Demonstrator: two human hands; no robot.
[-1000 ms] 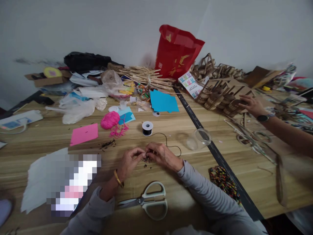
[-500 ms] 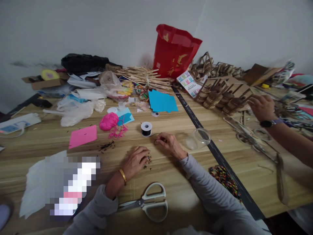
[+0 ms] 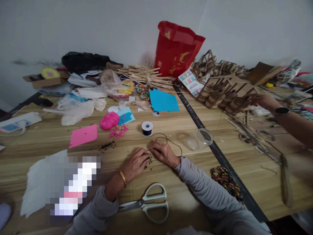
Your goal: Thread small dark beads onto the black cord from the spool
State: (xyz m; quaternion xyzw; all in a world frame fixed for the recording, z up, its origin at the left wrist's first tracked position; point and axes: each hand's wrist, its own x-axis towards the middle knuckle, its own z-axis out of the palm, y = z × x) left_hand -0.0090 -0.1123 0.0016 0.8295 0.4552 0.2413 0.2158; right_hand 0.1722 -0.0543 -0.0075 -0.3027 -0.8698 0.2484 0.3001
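My right hand (image 3: pixel 166 154) is closed, thumb and fingertips pinching a thin black cord (image 3: pixel 175 143). The cord curves out behind that hand in a loop towards a white spool (image 3: pixel 147 129) wound with black cord. Close by on the left, my left hand (image 3: pixel 136 163) has its fingertips drawn together near the right hand's fingers; what they grip is too small to make out. Small brown beads (image 3: pixel 150 160) lie on the table beside and under my left fingers. White-handled scissors (image 3: pixel 152 203) rest nearer to me, blades pointing left.
A clear jar (image 3: pixel 204 137) lies right of my hands, and a multicoloured bead string (image 3: pixel 226 182) nearer me. Pink yarn (image 3: pixel 109 121), pink paper (image 3: pixel 83 135) and small dark pieces (image 3: pixel 107 146) lie left. A co-worker's hand (image 3: pixel 265 101) touches small woven baskets (image 3: pixel 233 105).
My right hand has moved left and slightly nearer, up to my left hand, bringing the cord, whose loop now shows behind it. The co-worker's hand has shifted against the baskets.
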